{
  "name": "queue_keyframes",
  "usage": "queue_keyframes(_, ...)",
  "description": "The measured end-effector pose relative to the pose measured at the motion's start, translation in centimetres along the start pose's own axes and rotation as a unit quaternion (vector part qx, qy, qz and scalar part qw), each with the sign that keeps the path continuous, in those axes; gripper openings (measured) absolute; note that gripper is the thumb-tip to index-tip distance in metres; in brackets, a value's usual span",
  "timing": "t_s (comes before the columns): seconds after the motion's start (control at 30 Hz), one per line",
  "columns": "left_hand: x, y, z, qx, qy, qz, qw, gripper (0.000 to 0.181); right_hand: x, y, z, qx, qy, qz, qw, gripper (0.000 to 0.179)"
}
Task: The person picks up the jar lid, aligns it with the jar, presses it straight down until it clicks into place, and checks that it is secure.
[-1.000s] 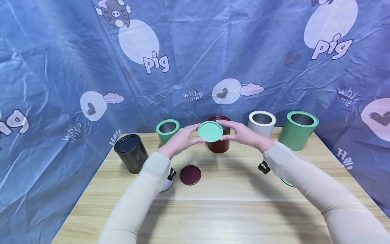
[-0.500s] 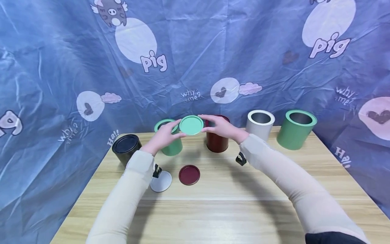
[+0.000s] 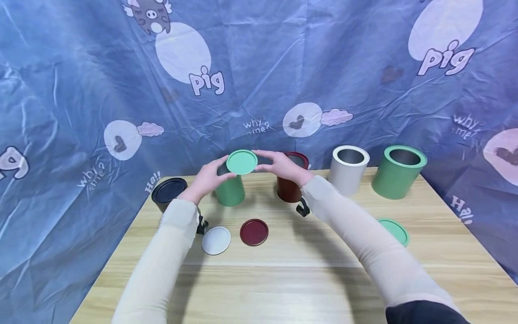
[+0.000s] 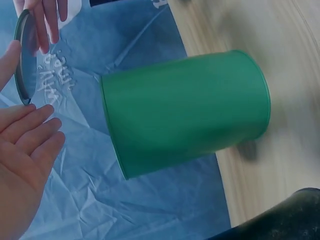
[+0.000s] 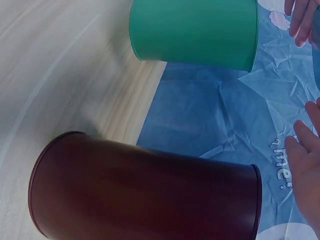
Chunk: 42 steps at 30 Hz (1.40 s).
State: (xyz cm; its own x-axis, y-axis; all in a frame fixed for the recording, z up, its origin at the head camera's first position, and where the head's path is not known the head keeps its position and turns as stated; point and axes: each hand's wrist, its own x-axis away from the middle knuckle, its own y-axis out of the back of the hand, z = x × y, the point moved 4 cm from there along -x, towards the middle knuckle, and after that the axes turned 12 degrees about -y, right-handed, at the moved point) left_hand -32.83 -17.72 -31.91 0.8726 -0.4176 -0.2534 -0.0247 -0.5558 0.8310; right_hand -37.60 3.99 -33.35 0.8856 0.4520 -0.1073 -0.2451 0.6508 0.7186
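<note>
My left hand point(image 3: 207, 179) and right hand point(image 3: 283, 167) hold a round light-green lid point(image 3: 242, 162) between them, thumbs and fingers at its opposite edges. The lid is raised in front of the mouth of the smaller green can point(image 3: 229, 192), mostly hiding that opening. In the left wrist view the lid point(image 4: 26, 57) shows nearly edge-on, above the top end of the green can point(image 4: 185, 112). The dark red can point(image 3: 288, 189) stands uncovered just behind my right hand; its side point(image 5: 145, 190) fills the lower part of the right wrist view.
A black can point(image 3: 169, 191) stands at left, partly behind my left arm. An open white can point(image 3: 347, 173) and a larger open green can point(image 3: 398, 175) stand at right. A white lid point(image 3: 216, 240), a dark red lid point(image 3: 254, 232) and another green lid point(image 3: 395, 231) lie on the wooden table point(image 3: 283, 288).
Both hands have carried the green lid leftward, from in front of the dark red can to over the smaller green can. The white lid and right-hand green lid have come into fuller view.
</note>
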Motion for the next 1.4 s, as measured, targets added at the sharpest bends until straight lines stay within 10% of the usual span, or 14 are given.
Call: queue_keyframes(1.4, 1.2, 1.9, 5.7, 0.019, 0.086, 0.020, 0.9959, 0.076, -5.8, -4.8, 2.7, -0.018, -0.045, 0.016, 0.9987, 0.062)
